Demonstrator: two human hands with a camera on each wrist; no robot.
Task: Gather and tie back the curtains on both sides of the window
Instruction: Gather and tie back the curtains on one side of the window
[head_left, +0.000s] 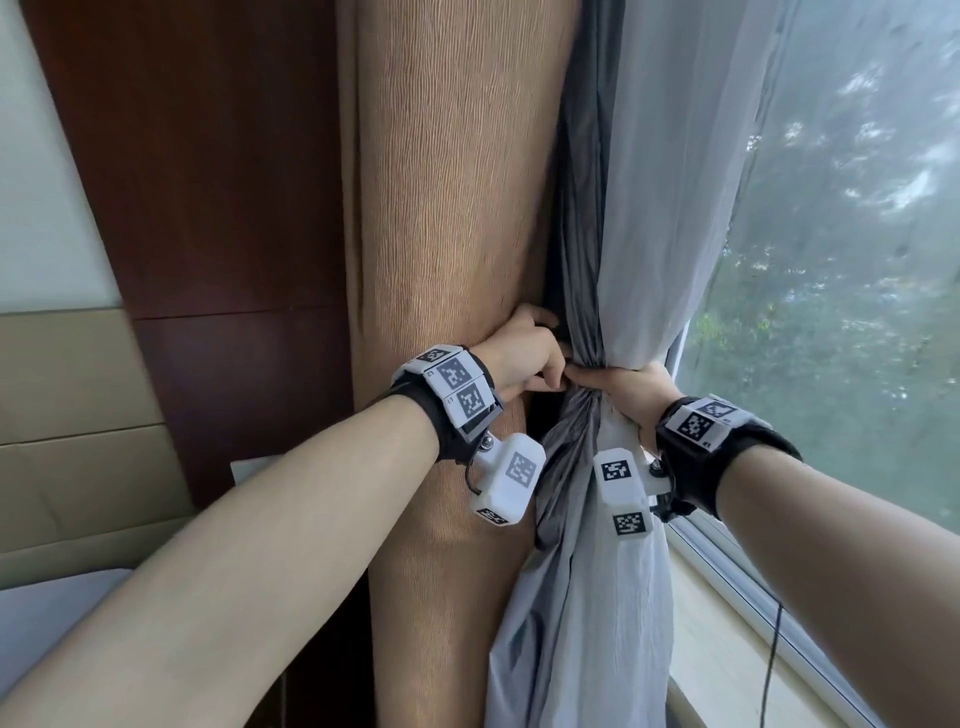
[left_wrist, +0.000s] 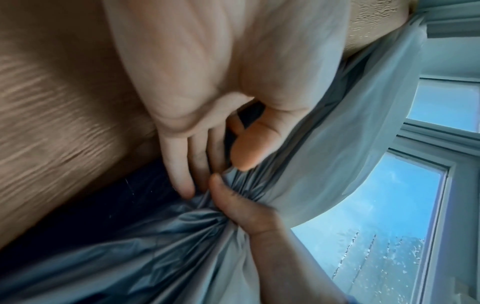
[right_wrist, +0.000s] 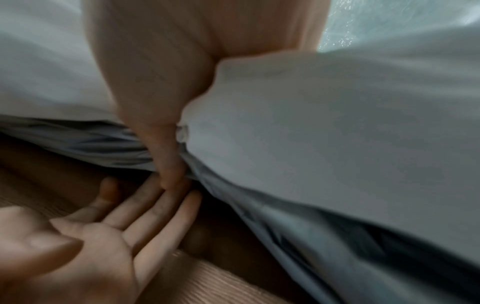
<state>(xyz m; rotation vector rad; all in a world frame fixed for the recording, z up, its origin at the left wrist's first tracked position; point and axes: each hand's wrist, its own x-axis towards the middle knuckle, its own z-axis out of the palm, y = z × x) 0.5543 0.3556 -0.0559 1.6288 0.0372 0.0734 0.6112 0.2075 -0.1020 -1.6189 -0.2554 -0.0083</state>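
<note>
My right hand (head_left: 628, 387) grips the gathered neck of the grey curtain (head_left: 576, 208) and the white sheer (head_left: 670, 208) together. Its thumb (left_wrist: 226, 197) presses across the grey folds (left_wrist: 155, 246). My left hand (head_left: 524, 353) sits just left of that bundle, fingers (left_wrist: 182, 164) straight and reaching into the dark gap between the tan curtain (head_left: 441, 208) and the grey one. In the right wrist view the left palm (right_wrist: 103, 226) lies flat and open, fingertips touching my right thumb (right_wrist: 166, 154). The tan curtain hangs loose and ungathered.
The window glass (head_left: 857, 260) fills the right, with a pale sill (head_left: 727, 649) below it and a black cable (head_left: 774, 649) hanging across the sill. A dark wood panel (head_left: 208, 182) and beige padded wall (head_left: 67, 415) stand to the left.
</note>
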